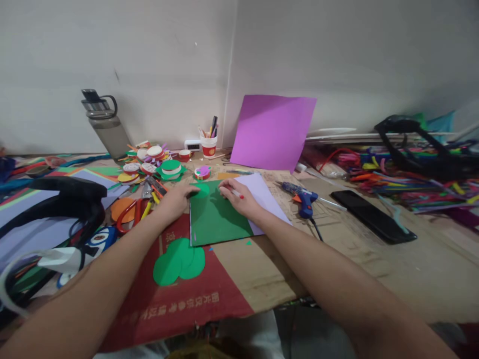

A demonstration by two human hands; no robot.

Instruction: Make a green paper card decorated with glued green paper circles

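Observation:
A dark green sheet (220, 219) lies in front of me, partly over a pale lilac sheet (267, 202). On its upper left corner rests a lighter green round piece (201, 190). My left hand (178, 199) is at that corner, its fingertips touching the round piece's left edge; whether its fingers pinch anything is unclear. A pen with a red end (238, 194) is held in my right hand (239, 198), over the top of the dark green sheet. Several green paper circles (179, 262) overlap on the red cardboard (179, 304) nearer to me.
A glue gun (305, 199) and black phone (370, 214) lie to the right. Red-handled scissors (129, 217) and small paper discs (149, 167) are left. Behind stand a bottle (107, 127), a cup of pens (208, 145) and a purple sheet (275, 132).

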